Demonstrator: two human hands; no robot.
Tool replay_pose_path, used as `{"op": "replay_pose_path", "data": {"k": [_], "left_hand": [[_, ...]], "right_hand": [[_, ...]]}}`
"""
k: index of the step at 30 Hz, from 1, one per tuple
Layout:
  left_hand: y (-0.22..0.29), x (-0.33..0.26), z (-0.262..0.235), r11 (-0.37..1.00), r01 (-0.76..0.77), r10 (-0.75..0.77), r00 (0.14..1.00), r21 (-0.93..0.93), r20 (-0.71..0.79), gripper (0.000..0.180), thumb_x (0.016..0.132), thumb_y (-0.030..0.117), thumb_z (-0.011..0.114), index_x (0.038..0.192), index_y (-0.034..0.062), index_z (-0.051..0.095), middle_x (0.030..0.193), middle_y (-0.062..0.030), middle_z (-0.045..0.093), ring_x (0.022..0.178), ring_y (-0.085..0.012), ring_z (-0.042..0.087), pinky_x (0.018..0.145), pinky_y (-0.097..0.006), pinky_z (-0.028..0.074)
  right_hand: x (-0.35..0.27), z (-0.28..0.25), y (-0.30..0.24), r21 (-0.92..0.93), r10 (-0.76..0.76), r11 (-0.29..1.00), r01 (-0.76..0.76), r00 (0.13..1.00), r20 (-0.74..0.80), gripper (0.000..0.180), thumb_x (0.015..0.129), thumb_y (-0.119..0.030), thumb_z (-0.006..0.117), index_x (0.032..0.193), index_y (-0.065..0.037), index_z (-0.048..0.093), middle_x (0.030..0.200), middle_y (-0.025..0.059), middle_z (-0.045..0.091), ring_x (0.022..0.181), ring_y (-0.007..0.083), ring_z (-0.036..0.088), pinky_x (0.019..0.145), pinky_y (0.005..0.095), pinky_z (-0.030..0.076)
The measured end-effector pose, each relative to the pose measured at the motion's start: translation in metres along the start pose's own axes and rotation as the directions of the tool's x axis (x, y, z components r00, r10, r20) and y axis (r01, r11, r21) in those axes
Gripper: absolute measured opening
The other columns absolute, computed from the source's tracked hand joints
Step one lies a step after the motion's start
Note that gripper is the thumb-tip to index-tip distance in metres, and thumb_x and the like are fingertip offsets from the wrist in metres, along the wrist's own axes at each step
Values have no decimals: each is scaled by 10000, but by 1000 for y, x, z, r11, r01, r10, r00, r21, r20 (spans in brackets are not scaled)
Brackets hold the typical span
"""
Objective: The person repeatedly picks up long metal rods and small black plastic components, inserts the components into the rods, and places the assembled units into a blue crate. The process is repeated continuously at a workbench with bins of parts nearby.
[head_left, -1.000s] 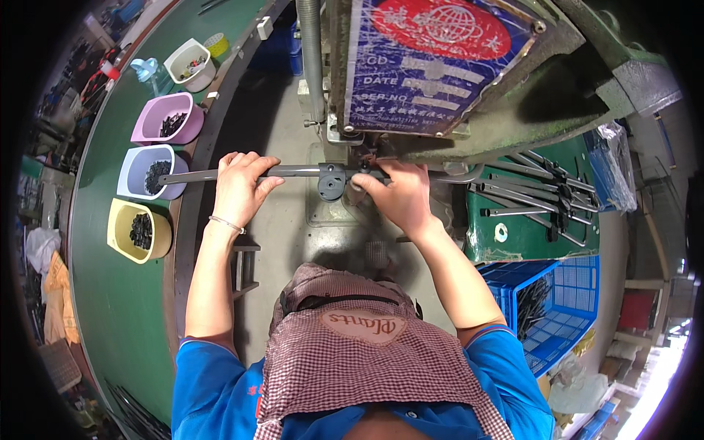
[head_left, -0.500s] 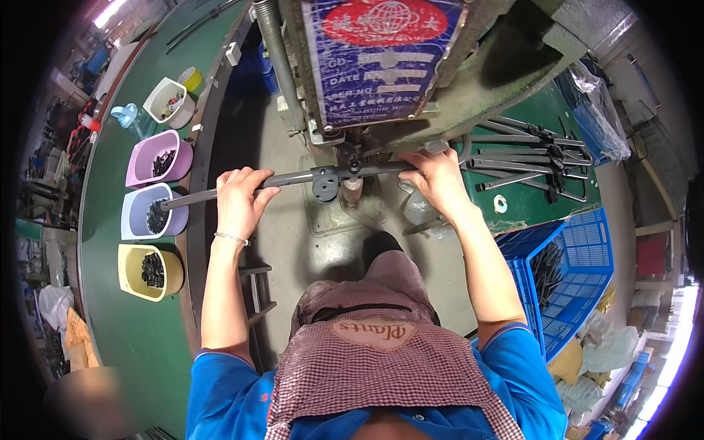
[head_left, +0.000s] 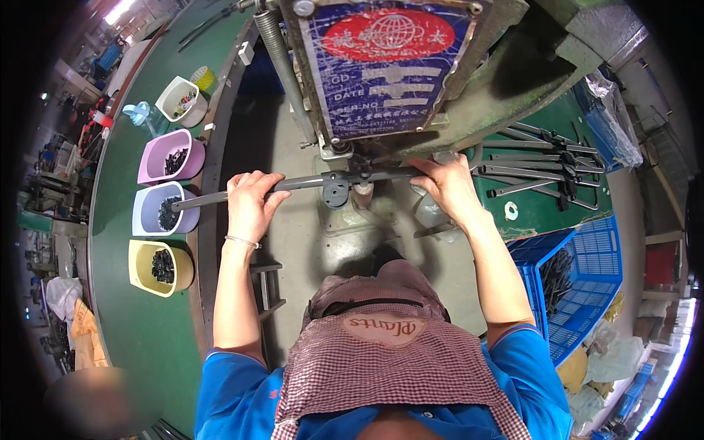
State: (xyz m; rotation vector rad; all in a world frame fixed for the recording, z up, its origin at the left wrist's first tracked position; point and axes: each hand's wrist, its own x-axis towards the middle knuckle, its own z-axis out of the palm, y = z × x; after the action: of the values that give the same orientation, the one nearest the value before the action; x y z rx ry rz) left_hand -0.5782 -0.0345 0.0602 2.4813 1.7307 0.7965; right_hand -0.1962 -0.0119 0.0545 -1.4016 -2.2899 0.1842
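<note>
A long grey metal tube (head_left: 304,182) lies crosswise under the head of a bench machine (head_left: 385,70), and a dark round joint (head_left: 336,193) hangs on it left of the machine's lower post (head_left: 363,195). Around the tube's left part my left hand (head_left: 251,199) is closed; the tube's end sticks out past it towards the bins. My right hand (head_left: 447,185) grips the tube's right part close to the machine, with its fingertips partly hidden. Where the tube meets the post, the contact spot is small and dark.
On the green bench (head_left: 121,315) at left stand a yellow bin (head_left: 139,268), a blue-grey bin (head_left: 144,213), a pink bin (head_left: 150,158) and a white bin (head_left: 172,99), holding small parts. To the right, folded tube frames (head_left: 543,165) lie on a green table above a blue crate (head_left: 598,257).
The whole view has shifted slightly, so the scene sits further right. Both hands keep their grip on the tube, which stays under the machine head.
</note>
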Motion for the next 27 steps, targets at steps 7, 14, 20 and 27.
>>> {"op": "replay_pose_path", "data": {"k": [7, 14, 20, 27], "left_hand": [[0, 1, -1, 1000, 25, -25, 999, -12, 28, 339, 779, 293, 795, 1050, 99, 732, 845, -49, 638, 873, -267, 601, 963, -412, 396], [-1, -1, 4, 999, 48, -47, 999, -26, 28, 347, 757, 274, 807, 1046, 96, 731, 863, -54, 642, 909, -284, 604, 987, -427, 389], [-5, 1, 2, 999, 32, -30, 998, -33, 48, 345, 765, 290, 802, 1042, 97, 732, 849, -53, 638, 888, -284, 605, 958, -415, 400], [-5, 5, 0, 999, -1, 3, 999, -49, 32, 338, 761, 288, 806, 1027, 94, 732, 823, -50, 635, 865, -269, 609, 944, -413, 407]], "right_hand": [[4, -3, -1, 39, 45, 998, -48, 997, 70, 359, 856, -274, 733, 1185, -131, 724, 1057, 124, 732, 1065, 327, 633, 989, 441, 365], [5, -7, 0, 30, 39, 999, -42, 995, 95, 368, 852, -285, 735, 1186, -129, 723, 1093, 132, 727, 1119, 342, 614, 1059, 456, 348], [6, -10, -5, -11, 8, 1000, -7, 997, 79, 369, 842, -291, 742, 1170, -124, 727, 1110, 139, 721, 1127, 356, 602, 1048, 450, 371], [4, -8, -4, -10, 19, 1000, -18, 997, 74, 384, 823, -301, 749, 1170, -140, 721, 1159, 124, 705, 1129, 334, 601, 1039, 452, 370]]}}
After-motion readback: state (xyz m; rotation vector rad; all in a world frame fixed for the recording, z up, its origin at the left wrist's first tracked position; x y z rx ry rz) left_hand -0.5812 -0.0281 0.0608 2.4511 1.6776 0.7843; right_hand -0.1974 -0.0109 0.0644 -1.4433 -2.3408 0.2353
